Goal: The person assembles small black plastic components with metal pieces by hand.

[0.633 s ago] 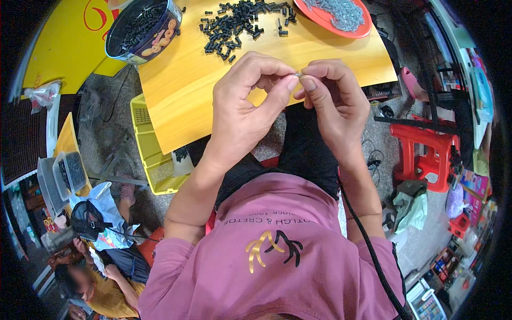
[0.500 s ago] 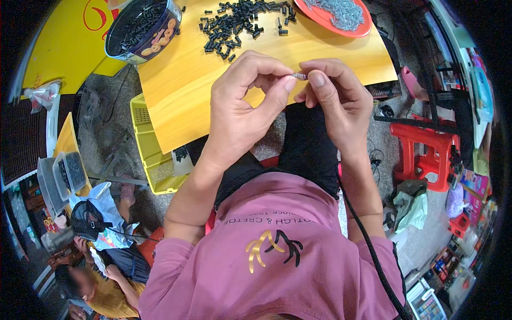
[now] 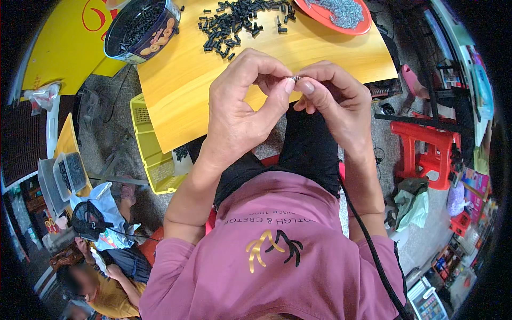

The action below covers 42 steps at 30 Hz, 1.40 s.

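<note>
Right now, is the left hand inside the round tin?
No, the left hand pinches a small metallic piece, away from the tin.

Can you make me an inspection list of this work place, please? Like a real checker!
Surface: yellow wood-grain tabletop, partly covered.
Work things: small silvery coiled metal piece between the hands; heap of small black cylindrical pieces; round red dish of fine silvery-grey pieces; round dark printed tub of black bits.
Clutter: crumpled pale-green sheeting on the floor at right.
Hands: bare left hand and bare right hand, fingertips pinching the coiled piece.
Cables: black cord down the pink shirt's right side.
Surroundings: yellow plastic crate, red plastic stool, another person in a mustard top.
</note>
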### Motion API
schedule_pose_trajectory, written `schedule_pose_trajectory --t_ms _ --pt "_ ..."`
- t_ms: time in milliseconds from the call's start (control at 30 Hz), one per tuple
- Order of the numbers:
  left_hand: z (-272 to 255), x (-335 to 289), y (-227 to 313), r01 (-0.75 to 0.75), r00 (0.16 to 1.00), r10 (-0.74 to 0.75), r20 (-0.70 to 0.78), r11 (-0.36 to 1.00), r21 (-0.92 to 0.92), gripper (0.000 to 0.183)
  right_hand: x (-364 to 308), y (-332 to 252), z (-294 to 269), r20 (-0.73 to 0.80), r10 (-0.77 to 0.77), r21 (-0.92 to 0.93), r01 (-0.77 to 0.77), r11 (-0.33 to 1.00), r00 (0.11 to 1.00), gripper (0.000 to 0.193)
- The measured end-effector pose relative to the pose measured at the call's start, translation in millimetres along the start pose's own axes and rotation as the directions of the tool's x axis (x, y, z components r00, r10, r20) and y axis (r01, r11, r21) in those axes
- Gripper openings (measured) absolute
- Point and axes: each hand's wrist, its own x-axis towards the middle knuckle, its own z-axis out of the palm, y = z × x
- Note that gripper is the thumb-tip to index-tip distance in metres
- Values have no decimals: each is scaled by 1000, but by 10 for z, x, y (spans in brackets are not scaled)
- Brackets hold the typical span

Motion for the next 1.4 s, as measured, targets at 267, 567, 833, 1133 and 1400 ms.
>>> schedule_pose_trajectory --t_ms 267,567,833,1133,1400 --pt "-13 -34 131 451 881 -467 79 777 -438 11 18 45 36 -33 -314 -232 298 926 949 13" --pt "-49 -35 66 567 793 -533 295 469 -677 12 24 71 35 0 -342 -186 336 923 940 16" --pt "-14 -4 6 -18 997 18 -75 1000 -2 13 -6 79 57 -26 61 136 -57 989 998 21" --pt "-22 16 -2 -256 962 273 -2 904 343 18 -8 76 120 -34 111 177 -103 979 993 19" --pt "-45 1 84 -44 999 46 -9 989 144 13 58 58 71 -6 -384 -391 351 851 923 10"
